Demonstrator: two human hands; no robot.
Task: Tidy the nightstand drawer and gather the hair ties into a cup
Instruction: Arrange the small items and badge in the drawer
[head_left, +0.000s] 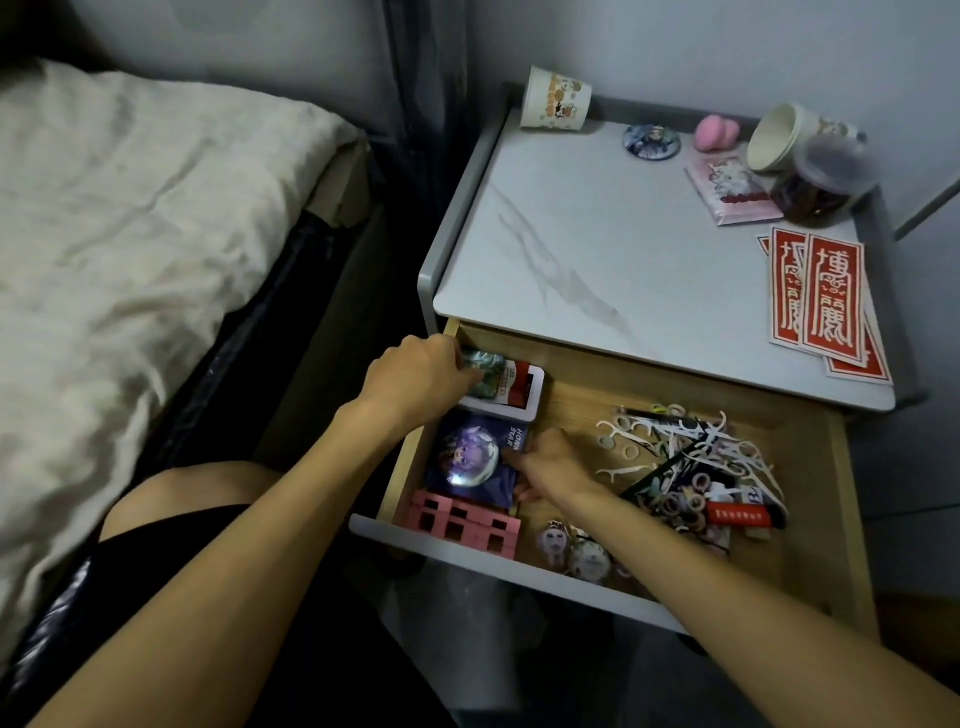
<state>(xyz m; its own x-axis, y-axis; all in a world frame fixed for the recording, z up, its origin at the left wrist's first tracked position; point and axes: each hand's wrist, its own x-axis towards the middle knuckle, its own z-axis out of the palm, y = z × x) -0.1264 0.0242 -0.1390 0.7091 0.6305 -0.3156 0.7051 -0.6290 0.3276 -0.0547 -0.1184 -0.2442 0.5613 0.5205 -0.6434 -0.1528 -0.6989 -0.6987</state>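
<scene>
Many hair ties (691, 504) lie heaped in the drawer (842, 467) among floss picks (613, 431).

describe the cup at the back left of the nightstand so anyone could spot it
Find the nightstand's white marbled top beside the bed, and go to its back left corner by the wall. The paper cup sits there alone, showing its cartoon-printed side, unlike the other cup at the back right, which lies tipped with its open mouth showing beside a jar.
</scene>
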